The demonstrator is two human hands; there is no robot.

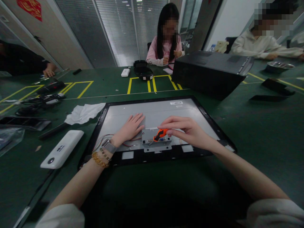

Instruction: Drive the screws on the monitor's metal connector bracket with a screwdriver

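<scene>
A monitor panel (163, 109) lies face down on the green table, its grey metal back up inside a black frame. Near its front edge sits a small grey circuit-board cover (149, 135) with thin red wires running off to the left. My left hand (129, 128) lies flat on the panel just left of that cover, fingers stretched out. My right hand (187, 129) is closed around an orange-handled screwdriver (159, 134), whose tip rests on the cover.
A white plastic part (62, 148) and a crumpled white cloth (83, 113) lie to the left. A black case (209, 72) stands behind the panel. Cables and tools (45, 96) lie far left. Other people sit across and at the right.
</scene>
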